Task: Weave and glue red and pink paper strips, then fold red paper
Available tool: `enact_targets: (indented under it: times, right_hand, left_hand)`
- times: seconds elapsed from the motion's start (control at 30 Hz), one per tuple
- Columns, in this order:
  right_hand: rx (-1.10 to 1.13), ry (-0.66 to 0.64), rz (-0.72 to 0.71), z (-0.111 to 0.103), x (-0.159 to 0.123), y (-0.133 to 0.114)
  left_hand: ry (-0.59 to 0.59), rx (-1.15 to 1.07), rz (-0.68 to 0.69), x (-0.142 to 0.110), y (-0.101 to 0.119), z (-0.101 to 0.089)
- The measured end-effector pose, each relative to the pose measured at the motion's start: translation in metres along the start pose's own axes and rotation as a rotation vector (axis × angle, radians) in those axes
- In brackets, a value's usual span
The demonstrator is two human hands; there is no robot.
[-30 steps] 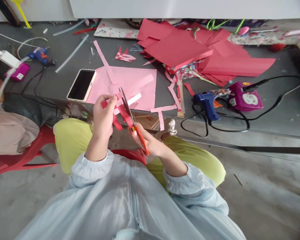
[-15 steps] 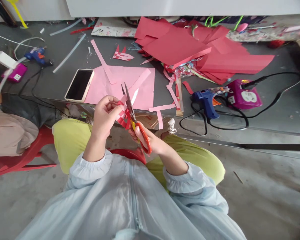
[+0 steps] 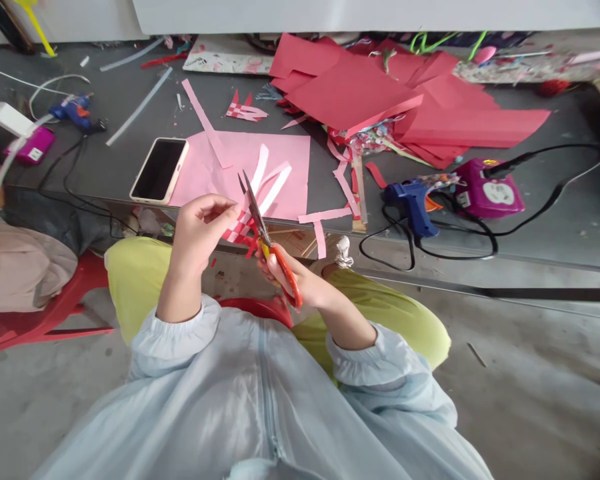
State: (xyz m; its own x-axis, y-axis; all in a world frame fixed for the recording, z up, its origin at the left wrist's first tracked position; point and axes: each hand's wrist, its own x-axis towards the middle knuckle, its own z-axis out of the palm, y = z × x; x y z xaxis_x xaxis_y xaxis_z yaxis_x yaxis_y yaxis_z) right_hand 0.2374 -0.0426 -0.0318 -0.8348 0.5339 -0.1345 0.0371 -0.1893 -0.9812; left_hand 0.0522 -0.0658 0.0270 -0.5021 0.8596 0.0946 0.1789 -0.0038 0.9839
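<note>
Between the fingertips of my left hand [image 3: 205,227] is a woven paper piece [image 3: 239,230], checked in red and pink, with long pale strips sticking out toward the table. My right hand [image 3: 295,277] is closed round the orange and yellow handles of a pair of scissors [image 3: 257,212]. The blades point up and away, slightly parted, beside the woven piece and partly in front of it. Beyond them a pink paper sheet [image 3: 290,157] lies at the table's edge. A smaller checked woven piece [image 3: 246,110] rests behind that sheet.
A phone [image 3: 159,170] overlaps the sheet's left side. Red paper sheets [image 3: 350,93] are piled at the back. On the right, a blue glue gun [image 3: 414,205] and a purple box [image 3: 487,189] sit among black cords. Another blue glue gun [image 3: 75,112] lies left, near a seated person.
My left hand has shifted left and turned the woven piece, so its checks and strips now spread more into view. The scissors have barely moved.
</note>
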Motion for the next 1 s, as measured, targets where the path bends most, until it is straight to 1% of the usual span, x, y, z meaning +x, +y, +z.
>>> enact_targets:
  times: [0.23, 0.4, 0.53, 0.7, 0.87, 1.0]
  right_hand:
    - [-0.004, -0.064, -0.005, 0.0, -0.001, -0.003]
    - [0.001, -0.051, 0.03, 0.001, -0.001, -0.003]
    - [0.033, -0.029, 0.048, 0.003, 0.0, 0.0]
    - [0.059, -0.03, 0.055, 0.004, 0.0, 0.003]
    - [0.086, -0.021, 0.054, 0.006, 0.0, 0.001]
    - [0.147, -0.022, 0.036, 0.009, 0.0, 0.005]
  left_hand:
    - [-0.016, 0.032, 0.0, 0.002, -0.002, -0.002]
    - [-0.02, -0.022, -0.016, 0.001, -0.002, 0.0]
    - [0.009, -0.023, -0.043, -0.001, -0.003, 0.002]
    - [0.057, -0.082, -0.084, -0.005, -0.002, 0.01]
    - [0.106, -0.069, -0.04, -0.01, -0.001, 0.019]
    - [0.114, -0.054, -0.026, -0.012, -0.004, 0.024]
